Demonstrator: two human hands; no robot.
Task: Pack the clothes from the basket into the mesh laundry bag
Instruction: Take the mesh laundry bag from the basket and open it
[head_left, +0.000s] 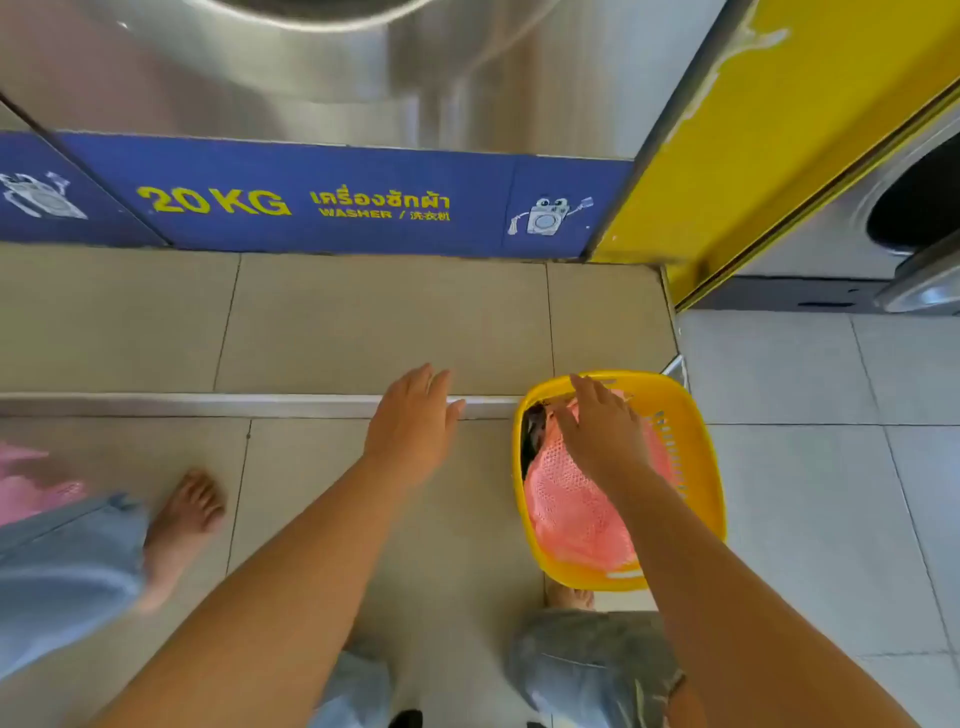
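Head view showed the right hand (602, 431) spread over the mesh bag (571, 509) in the basket (696, 467), apparently not gripping; left hand (415, 421) hovered open and empty, clear.

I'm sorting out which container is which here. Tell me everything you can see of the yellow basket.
The yellow basket looks like glossy plastic, rounded-rectangular, with a rolled rim and slotted side walls. It stands upright on the tiled floor. Pink mesh fabric fills most of it, with something dark at its far left. The right hand is spread open over the fabric.

"20 KG WASHER" on blue panel (322, 202)
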